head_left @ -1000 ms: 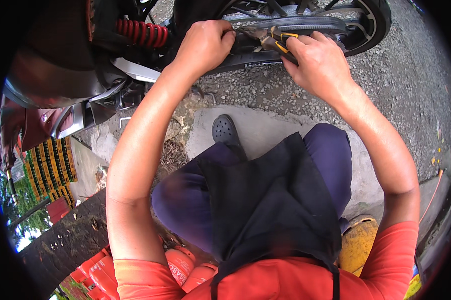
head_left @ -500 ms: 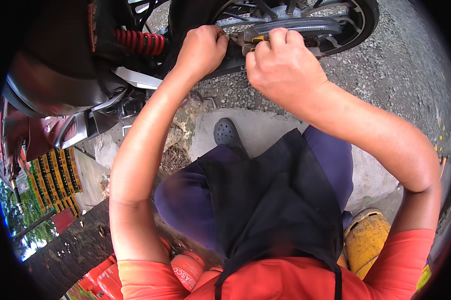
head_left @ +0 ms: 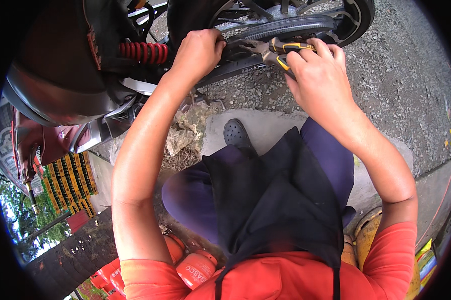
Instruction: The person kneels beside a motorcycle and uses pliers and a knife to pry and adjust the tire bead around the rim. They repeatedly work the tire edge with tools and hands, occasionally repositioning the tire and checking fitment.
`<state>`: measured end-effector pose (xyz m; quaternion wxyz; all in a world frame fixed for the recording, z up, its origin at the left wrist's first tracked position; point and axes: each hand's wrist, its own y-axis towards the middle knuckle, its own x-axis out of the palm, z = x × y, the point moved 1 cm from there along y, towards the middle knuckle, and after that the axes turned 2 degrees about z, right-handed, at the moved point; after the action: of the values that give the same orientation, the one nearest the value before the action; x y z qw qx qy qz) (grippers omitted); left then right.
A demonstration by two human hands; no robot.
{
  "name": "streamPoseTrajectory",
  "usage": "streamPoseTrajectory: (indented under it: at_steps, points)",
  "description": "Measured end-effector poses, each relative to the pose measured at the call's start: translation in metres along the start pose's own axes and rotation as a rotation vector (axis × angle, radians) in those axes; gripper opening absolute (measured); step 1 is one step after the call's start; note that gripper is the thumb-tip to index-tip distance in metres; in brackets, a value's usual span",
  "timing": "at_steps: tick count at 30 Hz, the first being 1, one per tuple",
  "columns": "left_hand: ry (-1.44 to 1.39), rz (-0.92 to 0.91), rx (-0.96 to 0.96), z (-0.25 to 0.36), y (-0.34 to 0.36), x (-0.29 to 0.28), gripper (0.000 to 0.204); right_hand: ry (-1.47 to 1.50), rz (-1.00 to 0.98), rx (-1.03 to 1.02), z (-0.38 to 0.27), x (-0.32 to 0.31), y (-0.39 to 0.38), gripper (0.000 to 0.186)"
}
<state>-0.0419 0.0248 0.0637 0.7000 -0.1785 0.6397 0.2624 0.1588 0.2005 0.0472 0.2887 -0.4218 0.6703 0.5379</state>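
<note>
My right hand (head_left: 325,77) holds a pair of pliers (head_left: 258,47) with black and yellow handles. The handles are spread, and the metal jaws, apart, point left toward my other hand. Close by, the fingers of my left hand (head_left: 199,52) are pinched together beside the motorcycle's wheel; what they hold, if anything, is hidden. Both hands are at the lower side of the spoked wheel (head_left: 368,20), by a ridged, curved part (head_left: 295,27) that runs across it. A dark bar (head_left: 230,70) lies just below the pliers.
A red coil spring (head_left: 143,52) and the motorcycle's dark body (head_left: 60,82) are at the left. Gravel (head_left: 385,75) lies around the wheel, with a concrete slab (head_left: 275,127) under my shoe (head_left: 237,134). Red gas cylinders (head_left: 197,268) and a yellow one (head_left: 369,232) stand close to me.
My right hand has shifted right, and the pliers' handles have spread wider, with the jaws now in plain view. My left hand stays pinched in nearly the same place.
</note>
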Motion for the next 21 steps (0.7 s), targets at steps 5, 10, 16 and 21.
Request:
streamPoseTrajectory:
  at_steps: [5, 10, 16, 21]
  points:
    - [0.194, 0.032, 0.099, 0.010, -0.004, 0.012, 0.022, 0.216, -0.001, 0.199, -0.003, 0.019, -0.026, 0.022]
    - [0.319, -0.077, 0.120, 0.017, 0.010, 0.014, 0.018, 0.471, -0.053, 0.424, -0.018, 0.036, -0.036, 0.020]
    - [0.270, -0.080, -0.064, 0.019, 0.009, 0.010, 0.017, 1.344, -0.452, 0.820, -0.027, 0.079, -0.058, 0.028]
    - [0.197, -0.021, -0.202, 0.017, 0.003, 0.011, 0.020, 1.925, -0.448, 0.954, -0.059, 0.103, -0.057, 0.029]
